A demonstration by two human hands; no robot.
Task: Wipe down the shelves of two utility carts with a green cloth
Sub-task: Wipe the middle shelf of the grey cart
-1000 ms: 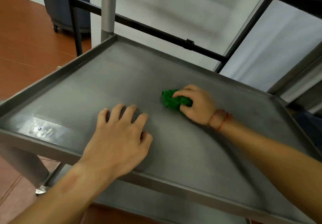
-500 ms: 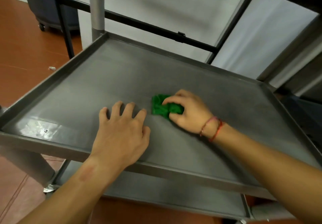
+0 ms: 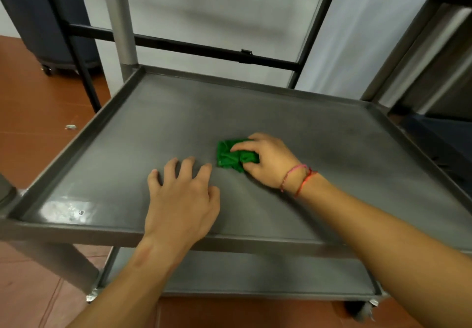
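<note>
The right hand grips the bunched green cloth, long axis left-right, on the cart shelf; left hand rests flat, fingers spread.

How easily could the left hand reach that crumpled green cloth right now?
Probably yes. The left hand rests open on the grey metal cart shelf, close beside the crumpled green cloth, with only bare shelf between them. The right hand, gripping the cloth, is all that stands in the way.

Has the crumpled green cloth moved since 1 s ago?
Yes. The crumpled green cloth slid toward the steel shelf's near rim, closing on the resting left hand.
</note>
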